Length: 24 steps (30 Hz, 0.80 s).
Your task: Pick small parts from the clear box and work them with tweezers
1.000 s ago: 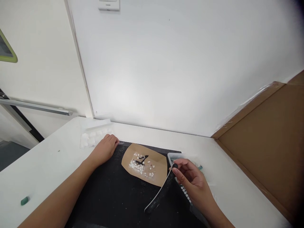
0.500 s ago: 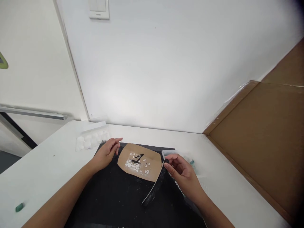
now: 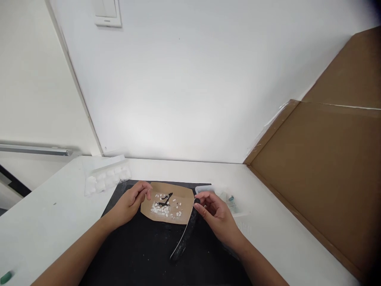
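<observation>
A brown paper piece lies on a black mat, strewn with several small white bits and a thin black tool. My left hand rests at the paper's left edge, fingers curled and pinched near that edge. My right hand grips the upper end of a long black file-like strip, which slants down to the left over the mat. A clear plastic box sits just behind my right hand.
A clear plastic tray with white compartments lies at the table's back left. A large cardboard sheet leans along the right side. A small green item sits at the table's near left edge. White wall behind.
The view has swung right and up. My left hand moved from the mat's corner to the paper's left edge and curled. My right hand kept hold of the strip.
</observation>
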Available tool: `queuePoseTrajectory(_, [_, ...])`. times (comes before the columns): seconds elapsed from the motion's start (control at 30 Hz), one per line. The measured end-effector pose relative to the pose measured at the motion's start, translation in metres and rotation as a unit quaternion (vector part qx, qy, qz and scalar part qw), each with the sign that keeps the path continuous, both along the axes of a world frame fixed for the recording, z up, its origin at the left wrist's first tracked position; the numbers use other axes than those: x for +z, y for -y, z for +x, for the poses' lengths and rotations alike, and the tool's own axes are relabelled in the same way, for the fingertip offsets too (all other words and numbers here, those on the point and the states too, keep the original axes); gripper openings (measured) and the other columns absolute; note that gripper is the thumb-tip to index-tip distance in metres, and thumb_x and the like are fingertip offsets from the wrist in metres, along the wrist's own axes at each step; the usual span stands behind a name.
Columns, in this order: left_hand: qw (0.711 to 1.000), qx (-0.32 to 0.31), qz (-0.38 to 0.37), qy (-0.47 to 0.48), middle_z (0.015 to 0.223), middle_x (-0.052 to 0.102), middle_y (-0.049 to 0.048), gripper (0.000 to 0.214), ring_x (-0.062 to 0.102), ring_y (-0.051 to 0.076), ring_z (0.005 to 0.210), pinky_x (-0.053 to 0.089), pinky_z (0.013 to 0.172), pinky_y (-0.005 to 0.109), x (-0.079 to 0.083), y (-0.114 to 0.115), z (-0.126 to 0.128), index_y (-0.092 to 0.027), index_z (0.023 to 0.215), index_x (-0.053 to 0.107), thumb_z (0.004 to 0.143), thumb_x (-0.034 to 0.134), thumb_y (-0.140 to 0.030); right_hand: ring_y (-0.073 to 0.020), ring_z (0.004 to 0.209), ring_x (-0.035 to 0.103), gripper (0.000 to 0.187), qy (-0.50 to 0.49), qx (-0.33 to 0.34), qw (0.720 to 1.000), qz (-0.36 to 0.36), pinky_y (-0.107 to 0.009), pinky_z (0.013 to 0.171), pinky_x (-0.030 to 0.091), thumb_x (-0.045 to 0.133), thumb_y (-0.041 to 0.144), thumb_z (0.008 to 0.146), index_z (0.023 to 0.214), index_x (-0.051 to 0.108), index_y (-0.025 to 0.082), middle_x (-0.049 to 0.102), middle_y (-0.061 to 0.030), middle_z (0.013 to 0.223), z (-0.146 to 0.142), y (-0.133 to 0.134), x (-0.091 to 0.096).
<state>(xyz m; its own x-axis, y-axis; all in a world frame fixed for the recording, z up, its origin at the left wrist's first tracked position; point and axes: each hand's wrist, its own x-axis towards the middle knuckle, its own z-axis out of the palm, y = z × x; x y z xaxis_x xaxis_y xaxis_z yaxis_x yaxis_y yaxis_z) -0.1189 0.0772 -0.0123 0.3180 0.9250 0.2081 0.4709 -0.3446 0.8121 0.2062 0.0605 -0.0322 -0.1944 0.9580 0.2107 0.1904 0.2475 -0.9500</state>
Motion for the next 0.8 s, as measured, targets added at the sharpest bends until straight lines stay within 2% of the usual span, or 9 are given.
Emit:
queuePoseTrajectory(0.17, [0.998,0.044,0.012,0.036,0.070,0.046,-0.0045,0.027,0.041,0.015,0.061,0.035,0.060,0.026,-0.003,0.000,-0.003,-0.024,0.101,0.054,0.110,0.034,-0.039,-0.0162,0.079,0.050,0.028,-0.003,-0.020,1.000,0.008,-0.029,0.070,0.045,0.069,0.048,0.095,0.112,0.063,0.027,0.055,-0.0006,0.090,0.003,0.000,0.005])
queuePoseTrajectory(0.3, [0.999,0.031,-0.031,0.019,0.049,0.039,-0.0097,0.030,0.040,0.013,0.047,0.038,0.057,0.025,-0.008,0.000,-0.004,-0.023,0.102,0.055,0.111,0.031,-0.040,-0.0161,0.077,0.050,0.028,0.001,-0.023,1.000,0.007,-0.029,0.069,0.045,0.068,0.049,0.095,0.111,0.063,0.026,0.055,-0.0008,0.089,0.004,-0.001,0.003])
queuePoseTrajectory(0.37, [0.999,0.022,-0.036,0.012,0.046,0.040,-0.0103,0.032,0.041,0.013,0.043,0.041,0.058,0.025,-0.010,0.000,-0.004,-0.023,0.105,0.056,0.111,0.030,-0.040,-0.0163,0.078,0.051,0.028,0.005,-0.020,1.000,0.007,-0.029,0.069,0.045,0.068,0.049,0.095,0.111,0.064,0.026,0.056,-0.0010,0.089,0.004,-0.001,0.002])
queuePoseTrajectory(0.4, [0.999,0.019,-0.032,0.018,0.050,0.046,-0.0089,0.031,0.042,0.012,0.043,0.042,0.057,0.025,-0.012,0.000,-0.004,-0.022,0.108,0.056,0.111,0.031,-0.040,-0.0165,0.079,0.051,0.029,0.006,-0.018,1.000,0.007,-0.030,0.070,0.045,0.068,0.049,0.095,0.112,0.064,0.026,0.056,-0.0012,0.090,0.004,-0.001,0.001])
queuePoseTrajectory(0.47, [0.999,0.008,-0.022,0.044,0.076,0.062,-0.0031,0.031,0.044,0.009,0.045,0.044,0.057,0.026,-0.015,0.000,-0.003,-0.023,0.122,0.056,0.110,0.032,-0.040,-0.0169,0.080,0.052,0.029,0.008,-0.015,1.000,0.006,-0.030,0.071,0.046,0.068,0.049,0.095,0.113,0.064,0.027,0.056,-0.0015,0.092,0.004,-0.001,0.000])
queuePoseTrajectory(0.53, [0.997,-0.013,-0.014,0.070,0.105,0.063,0.0026,0.037,0.044,0.007,0.049,0.046,0.057,0.026,-0.018,0.000,-0.002,-0.028,0.140,0.049,0.110,0.032,-0.038,-0.0166,0.080,0.052,0.029,0.010,-0.014,1.000,0.004,-0.029,0.070,0.046,0.067,0.049,0.095,0.113,0.063,0.027,0.056,-0.0011,0.092,0.004,-0.001,0.000])
queuePoseTrajectory(0.57, [0.997,-0.025,-0.011,0.077,0.112,0.060,0.0039,0.040,0.043,0.007,0.051,0.047,0.058,0.027,-0.019,0.000,-0.001,-0.030,0.147,0.045,0.109,0.032,-0.037,-0.0163,0.079,0.051,0.028,0.012,-0.014,1.000,0.003,-0.029,0.070,0.045,0.067,0.049,0.095,0.113,0.063,0.027,0.056,-0.0008,0.091,0.004,-0.002,0.000])
queuePoseTrajectory(0.67, [0.996,-0.036,-0.021,0.078,0.109,0.054,0.0037,0.043,0.041,0.009,0.056,0.045,0.057,0.027,-0.017,0.003,0.002,-0.031,0.151,0.040,0.109,0.032,-0.034,-0.0158,0.078,0.051,0.028,0.014,-0.014,1.000,0.003,-0.029,0.069,0.046,0.068,0.049,0.095,0.113,0.063,0.027,0.056,-0.0003,0.091,0.004,-0.002,0.001])
queuePoseTrajectory(0.8, [0.996,-0.016,-0.033,0.081,0.097,0.051,0.0019,0.029,0.044,0.012,0.064,0.043,0.060,0.026,-0.009,0.009,0.008,-0.026,0.132,0.050,0.108,0.035,-0.034,-0.0159,0.079,0.053,0.029,0.020,-0.013,1.000,0.007,-0.028,0.070,0.047,0.067,0.050,0.095,0.112,0.063,0.027,0.058,-0.0005,0.091,0.005,-0.002,0.002])
